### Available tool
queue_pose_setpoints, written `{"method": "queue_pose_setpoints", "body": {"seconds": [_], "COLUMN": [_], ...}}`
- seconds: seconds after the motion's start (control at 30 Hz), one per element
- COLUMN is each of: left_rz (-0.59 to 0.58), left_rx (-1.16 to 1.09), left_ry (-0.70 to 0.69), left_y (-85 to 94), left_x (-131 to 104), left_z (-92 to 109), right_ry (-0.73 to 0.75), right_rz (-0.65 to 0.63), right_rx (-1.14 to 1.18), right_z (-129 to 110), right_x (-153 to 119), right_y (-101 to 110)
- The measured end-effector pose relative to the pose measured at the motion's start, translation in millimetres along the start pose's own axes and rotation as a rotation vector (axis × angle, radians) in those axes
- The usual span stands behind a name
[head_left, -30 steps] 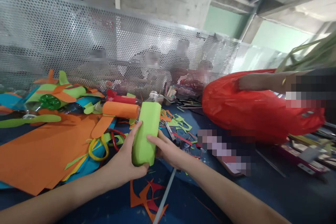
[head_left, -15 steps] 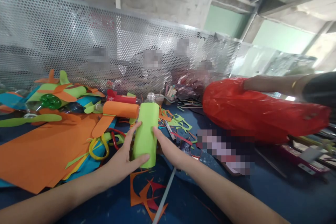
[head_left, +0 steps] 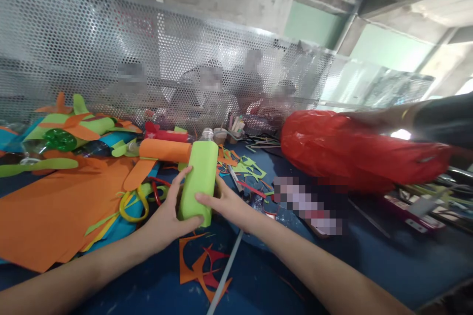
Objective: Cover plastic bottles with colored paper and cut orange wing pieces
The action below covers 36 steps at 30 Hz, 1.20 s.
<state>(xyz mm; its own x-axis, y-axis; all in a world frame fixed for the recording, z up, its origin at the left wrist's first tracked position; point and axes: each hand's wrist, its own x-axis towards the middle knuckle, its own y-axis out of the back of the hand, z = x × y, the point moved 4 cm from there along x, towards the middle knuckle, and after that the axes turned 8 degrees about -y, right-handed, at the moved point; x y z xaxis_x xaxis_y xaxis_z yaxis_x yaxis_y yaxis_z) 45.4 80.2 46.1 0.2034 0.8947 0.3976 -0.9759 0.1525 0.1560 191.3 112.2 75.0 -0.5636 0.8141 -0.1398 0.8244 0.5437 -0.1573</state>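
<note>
right of the orange tube (head_left: 163,150), left hand (head_left: 170,212) and right hand (head_left: 232,205) both grip the green-wrapped bottle (head_left: 202,172), neck up and away.

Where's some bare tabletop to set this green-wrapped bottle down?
Best looks the blue tabletop between the right forearm and the pixelated item. A smaller patch lies between the left forearm and the orange scraps. Crowded: the left side, with orange sheets and paper-wrapped bottles, and farther back, with green cuttings.

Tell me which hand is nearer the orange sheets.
Left. The left hand, right of the orange sheets, holds the wrapped bottle from its left; the right hand, farther off, is at its right.
</note>
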Motion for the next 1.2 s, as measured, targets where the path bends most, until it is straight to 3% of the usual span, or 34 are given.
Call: {"method": "queue_pose_setpoints", "body": {"seconds": [0.4, 0.77, 1.03, 1.2], "left_rz": [-0.014, -0.018, -0.007, -0.018], "left_rx": [-0.226, -0.069, -0.054, -0.088], "left_ry": [0.080, 0.023, 0.020, 0.033], "left_y": [-0.3, 2.7, 1.5, -0.4], "left_x": [-0.1, 1.0, 0.0, -1.6], "left_z": [3.6, 0.8, 1.6, 2.6], "right_ry": [-0.129, -0.146, -0.142, -0.137], "right_rz": [-0.060, -0.111, -0.098, -0.157], "right_rx": [0.051, 0.137, 0.057, 0.047], "right_z": [-1.3, 2.4, 3.3, 3.1], "right_x": [-3.1, -0.1, 0.9, -0.3], "right_y": [1.6, 4.2, 3.3, 4.9]}}
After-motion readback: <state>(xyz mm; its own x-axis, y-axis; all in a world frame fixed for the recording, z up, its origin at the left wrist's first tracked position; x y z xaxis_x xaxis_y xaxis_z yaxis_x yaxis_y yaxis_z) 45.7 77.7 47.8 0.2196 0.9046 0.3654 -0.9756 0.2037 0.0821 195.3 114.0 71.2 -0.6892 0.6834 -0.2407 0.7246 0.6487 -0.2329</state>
